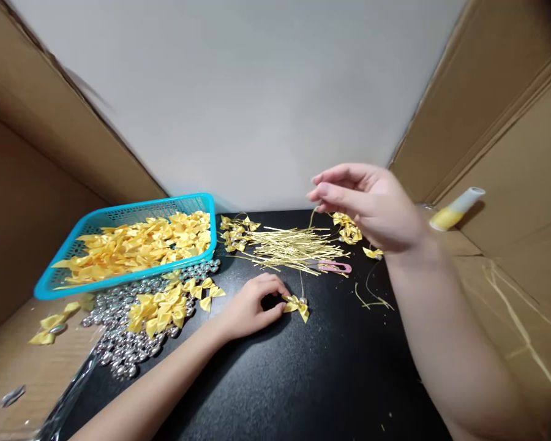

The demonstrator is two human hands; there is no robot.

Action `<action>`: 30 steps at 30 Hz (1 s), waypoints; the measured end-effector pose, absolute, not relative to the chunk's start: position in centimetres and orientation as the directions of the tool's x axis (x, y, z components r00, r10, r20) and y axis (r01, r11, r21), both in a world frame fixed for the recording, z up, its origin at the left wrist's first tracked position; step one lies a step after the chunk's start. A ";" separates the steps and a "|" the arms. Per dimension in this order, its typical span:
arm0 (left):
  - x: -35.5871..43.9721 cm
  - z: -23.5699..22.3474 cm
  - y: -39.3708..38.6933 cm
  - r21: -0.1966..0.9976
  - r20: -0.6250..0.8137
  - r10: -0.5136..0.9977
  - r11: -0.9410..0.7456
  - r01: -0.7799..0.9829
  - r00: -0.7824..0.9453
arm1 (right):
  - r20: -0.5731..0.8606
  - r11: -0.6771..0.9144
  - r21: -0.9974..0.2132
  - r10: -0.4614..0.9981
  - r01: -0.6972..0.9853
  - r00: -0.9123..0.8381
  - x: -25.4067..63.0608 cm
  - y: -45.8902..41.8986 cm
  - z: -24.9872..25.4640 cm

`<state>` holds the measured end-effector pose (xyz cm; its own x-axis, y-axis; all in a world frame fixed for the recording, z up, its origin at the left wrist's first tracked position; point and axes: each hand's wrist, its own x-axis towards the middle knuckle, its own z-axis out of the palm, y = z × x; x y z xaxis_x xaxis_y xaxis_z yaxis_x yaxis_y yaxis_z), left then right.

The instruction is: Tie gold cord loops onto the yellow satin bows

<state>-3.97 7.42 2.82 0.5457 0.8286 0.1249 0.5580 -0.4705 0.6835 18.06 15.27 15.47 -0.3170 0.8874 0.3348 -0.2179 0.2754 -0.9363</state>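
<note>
A yellow satin bow [297, 305] with a silver bead lies on the black tabletop. My left hand [257, 307] rests beside it, thumb and fingertips closed on the bow's left edge. From the bow a thin gold cord [302, 283] rises toward the pile behind. My right hand [370, 205] is raised above the table, fingers curled toward the thumb. A gold strand hangs just below its fingertips and appears to be pinched there. Behind the bow lies a loose pile of cut gold cords [294, 248], with a pink-handled tool [335, 267] at its near edge.
A turquoise basket [123, 278] of yellow bows stands at the left. Before it spread silver beads [131, 352] and more bows [160, 309]. Bunches of corded bows [236, 233] flank the pile. A yellow-and-white cone [457, 209] stands right, by cardboard walls [509, 159].
</note>
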 end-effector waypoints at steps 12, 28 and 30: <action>-4.5 3.3 7.4 0.722 0.369 0.880 -0.475 0.503 0.301 | 0.479 0.408 -0.866 0.844 -0.291 -0.243 19.1 13.7 17.2; -0.9 0.8 1.0 0.525 0.147 0.845 -0.508 0.683 0.515 | 0.441 0.394 -0.890 0.870 -0.227 -0.220 18.9 13.7 17.3; -0.9 0.8 1.3 0.536 0.145 0.841 -0.509 0.673 0.521 | 0.435 0.389 -0.891 0.878 -0.235 -0.197 19.0 13.8 17.5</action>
<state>-0.94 1.25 0.84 0.5213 0.8410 0.1448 0.6728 -0.5094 0.5364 18.97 13.76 17.45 -0.1969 0.8785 0.4354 -0.2350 0.3888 -0.8908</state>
